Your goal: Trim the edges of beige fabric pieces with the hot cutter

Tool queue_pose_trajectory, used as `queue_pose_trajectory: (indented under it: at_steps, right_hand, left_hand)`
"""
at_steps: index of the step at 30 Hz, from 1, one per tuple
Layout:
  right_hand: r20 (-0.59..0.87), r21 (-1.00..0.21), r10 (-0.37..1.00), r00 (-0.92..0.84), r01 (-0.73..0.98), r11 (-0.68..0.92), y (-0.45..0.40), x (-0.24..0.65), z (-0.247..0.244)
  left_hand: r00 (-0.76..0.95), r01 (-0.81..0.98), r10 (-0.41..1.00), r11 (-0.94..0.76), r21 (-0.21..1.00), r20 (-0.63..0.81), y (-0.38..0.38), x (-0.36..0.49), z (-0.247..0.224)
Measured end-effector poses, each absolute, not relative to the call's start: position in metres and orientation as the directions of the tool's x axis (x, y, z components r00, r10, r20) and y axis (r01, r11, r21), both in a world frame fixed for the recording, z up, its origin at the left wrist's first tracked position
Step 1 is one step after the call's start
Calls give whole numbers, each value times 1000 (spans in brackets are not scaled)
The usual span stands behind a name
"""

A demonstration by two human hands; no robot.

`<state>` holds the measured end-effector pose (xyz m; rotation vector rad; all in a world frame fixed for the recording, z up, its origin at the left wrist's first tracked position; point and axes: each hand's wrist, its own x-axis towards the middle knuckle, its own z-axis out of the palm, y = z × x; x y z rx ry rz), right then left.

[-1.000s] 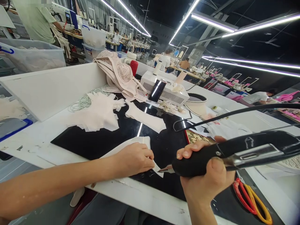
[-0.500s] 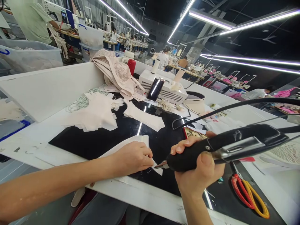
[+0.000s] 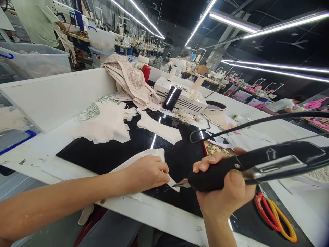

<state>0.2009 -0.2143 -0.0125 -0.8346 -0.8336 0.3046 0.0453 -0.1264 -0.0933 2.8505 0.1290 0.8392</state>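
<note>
My left hand (image 3: pixel 147 173) is closed, its fingers pinching a pale fabric piece (image 3: pixel 137 159) near the table's front edge. A corner of that piece pokes out to the right of the fingertips. Wrapped around a black corded hand tool with a pointed metal tip (image 3: pixel 213 175) is my right hand (image 3: pixel 227 197), thumb along its underside. The tip is at the fabric's corner; whether it touches is unclear. Beyond lie one curved fabric piece (image 3: pixel 160 127) and a stack of cut fabric pieces (image 3: pixel 105 123) on the black glossy panel (image 3: pixel 177 161).
Red-and-yellow-handled scissors (image 3: pixel 276 214) lie at right. Behind stand a vented white box (image 3: pixel 177 94) with a phone (image 3: pixel 171 97) against it, and a pile of beige bras (image 3: pixel 128 77). The tool's black cable (image 3: pixel 252 123) arcs across the right side. Co-workers are farther off.
My right hand and the tool have shifted slightly right, the tip staying near the fabric's corner. My left hand keeps its pinch. The whole view has moved a little.
</note>
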Motion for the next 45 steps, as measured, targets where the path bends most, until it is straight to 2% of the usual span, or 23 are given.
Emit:
queue_pose_trajectory:
  at_steps: [19,25,32,40,42,45]
  right_hand:
    - [553,-748,539,635,93,657,-218,207,-20]
    - [567,-736,534,627,95,670,-215,215,-23]
    - [613,-723,506,607,171,669,-199,242,-28]
    - [583,-727,510,632,127,675,-192,243,-25]
    - [577,-726,523,627,100,680,-194,240,-25]
    - [579,-717,521,628,88,692,-199,238,-26]
  left_hand:
    - [841,27,133,-978,205,525,-128,43,-88]
    - [800,63,276,-922,382,533,-113,30,-83]
    - [894,163,269,-940,301,357,-105,8,-73]
    - [889,424,453,-766,484,-62,-152,19,-32]
    - [878,456,468,-760,462,-97,-148,25,-24]
    - [909,396,413,-820,413,-51,-133,38,-20]
